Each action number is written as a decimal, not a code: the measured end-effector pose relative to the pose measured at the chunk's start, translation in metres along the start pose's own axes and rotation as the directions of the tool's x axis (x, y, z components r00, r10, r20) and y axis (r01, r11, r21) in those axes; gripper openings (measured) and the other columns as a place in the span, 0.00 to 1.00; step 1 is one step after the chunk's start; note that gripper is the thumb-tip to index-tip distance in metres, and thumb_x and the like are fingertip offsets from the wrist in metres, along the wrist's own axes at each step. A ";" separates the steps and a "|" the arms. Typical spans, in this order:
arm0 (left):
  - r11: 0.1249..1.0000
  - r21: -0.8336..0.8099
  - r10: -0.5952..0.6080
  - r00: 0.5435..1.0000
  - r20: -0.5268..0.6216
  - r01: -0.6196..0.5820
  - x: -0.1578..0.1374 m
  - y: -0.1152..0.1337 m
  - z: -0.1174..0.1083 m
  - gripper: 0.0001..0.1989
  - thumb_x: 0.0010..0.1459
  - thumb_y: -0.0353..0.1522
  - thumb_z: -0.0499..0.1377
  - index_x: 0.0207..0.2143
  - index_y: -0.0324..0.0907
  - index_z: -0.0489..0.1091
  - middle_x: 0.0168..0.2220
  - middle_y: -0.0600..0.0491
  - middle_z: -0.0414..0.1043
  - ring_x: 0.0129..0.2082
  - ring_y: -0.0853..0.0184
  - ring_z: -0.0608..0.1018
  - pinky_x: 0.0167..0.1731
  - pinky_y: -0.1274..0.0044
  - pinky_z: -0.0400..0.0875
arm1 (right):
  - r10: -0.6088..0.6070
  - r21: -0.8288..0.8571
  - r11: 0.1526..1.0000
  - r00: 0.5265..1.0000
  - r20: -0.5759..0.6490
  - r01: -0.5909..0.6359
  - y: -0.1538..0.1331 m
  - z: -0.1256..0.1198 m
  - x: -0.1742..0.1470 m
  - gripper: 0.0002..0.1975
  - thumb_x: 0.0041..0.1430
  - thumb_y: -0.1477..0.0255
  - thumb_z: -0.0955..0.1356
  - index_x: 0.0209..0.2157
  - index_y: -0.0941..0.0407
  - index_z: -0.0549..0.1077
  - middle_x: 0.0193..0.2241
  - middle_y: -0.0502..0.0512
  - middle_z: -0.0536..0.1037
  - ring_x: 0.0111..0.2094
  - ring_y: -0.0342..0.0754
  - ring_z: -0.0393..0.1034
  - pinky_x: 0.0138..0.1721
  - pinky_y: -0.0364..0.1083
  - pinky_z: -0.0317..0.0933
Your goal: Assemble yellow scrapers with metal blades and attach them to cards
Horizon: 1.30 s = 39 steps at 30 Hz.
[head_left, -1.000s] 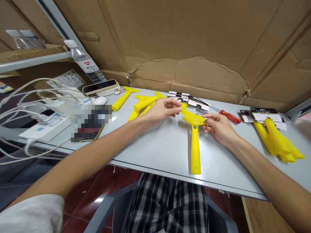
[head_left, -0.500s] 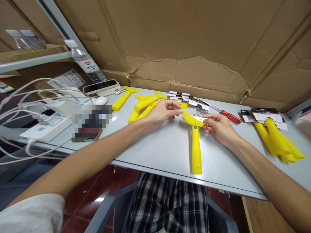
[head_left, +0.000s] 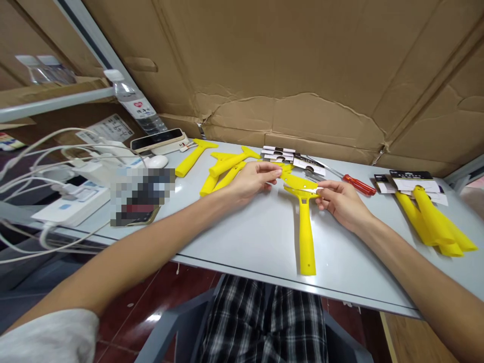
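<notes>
A yellow T-shaped scraper (head_left: pixel 307 237) lies on the table in front of me, its handle pointing toward me. Along its head shows a thin pale blade strip (head_left: pixel 302 190), with a yellow cover piece (head_left: pixel 298 181) tilted just above it. My left hand (head_left: pixel 257 179) is closed, thumb and fingertips pinched at the cover's left corner. At the other end of the head, my right hand (head_left: pixel 338 200) pinches the scraper by its right tip; its fingertips partly hide that end.
Several yellow scrapers (head_left: pixel 189 160) lie at the back left, and packaged ones (head_left: pixel 431 217) at the right. A red-handled screwdriver (head_left: pixel 359 185) and cardboard sleeves (head_left: pixel 279 153) lie behind my hands. A power strip (head_left: pixel 71 204) with cables, a phone (head_left: pixel 157 139) and a bottle (head_left: pixel 136 103) stand left.
The yellow cover piece has tilted up off the scraper head, so more of the blade strip shows below it. Both hands have stayed in nearly the same place.
</notes>
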<state>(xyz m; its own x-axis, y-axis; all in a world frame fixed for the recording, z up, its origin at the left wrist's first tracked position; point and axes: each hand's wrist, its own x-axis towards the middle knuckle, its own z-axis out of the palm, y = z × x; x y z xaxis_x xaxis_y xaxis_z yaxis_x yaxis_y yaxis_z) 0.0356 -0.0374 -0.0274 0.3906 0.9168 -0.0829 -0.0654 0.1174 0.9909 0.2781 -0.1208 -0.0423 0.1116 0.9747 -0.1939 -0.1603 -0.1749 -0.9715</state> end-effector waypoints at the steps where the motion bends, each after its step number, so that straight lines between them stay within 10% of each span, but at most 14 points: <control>1: 1.000 -0.014 -0.001 1.000 -0.003 0.001 0.000 -0.001 0.001 0.06 0.56 0.31 0.71 0.36 0.39 0.79 0.39 0.49 0.78 0.32 0.72 0.74 0.30 0.76 0.68 | 0.005 0.000 1.000 1.000 0.000 -0.005 0.000 0.000 0.000 0.26 0.42 0.71 0.78 0.44 0.64 0.75 0.36 0.61 0.77 0.28 0.40 0.70 0.25 0.40 0.64; 19: 0.963 0.257 0.075 0.997 0.010 -0.075 -0.006 -0.001 0.007 0.05 0.58 0.33 0.70 0.34 0.42 0.80 0.35 0.49 0.80 0.26 0.72 0.72 0.29 0.74 0.67 | 0.007 0.005 1.000 1.000 0.012 -0.008 -0.001 0.001 0.000 0.23 0.44 0.73 0.76 0.45 0.64 0.76 0.40 0.64 0.78 0.30 0.41 0.72 0.29 0.41 0.69; 39: 0.989 0.141 0.046 0.999 0.015 -0.048 -0.008 -0.002 0.011 0.03 0.59 0.29 0.69 0.36 0.37 0.80 0.41 0.46 0.82 0.37 0.68 0.81 0.43 0.72 0.77 | 0.003 0.033 0.999 0.999 0.045 -0.005 -0.001 -0.002 0.000 0.21 0.49 0.74 0.74 0.46 0.64 0.76 0.43 0.66 0.78 0.31 0.42 0.73 0.32 0.42 0.72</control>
<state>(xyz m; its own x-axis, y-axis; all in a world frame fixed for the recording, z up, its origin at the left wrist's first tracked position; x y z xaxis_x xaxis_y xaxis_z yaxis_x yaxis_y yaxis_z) 0.0427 -0.0493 -0.0279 0.4013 0.9153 -0.0355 0.0460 0.0186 0.9988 0.2800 -0.1204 -0.0414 0.0667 0.9794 -0.1904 -0.1929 -0.1746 -0.9655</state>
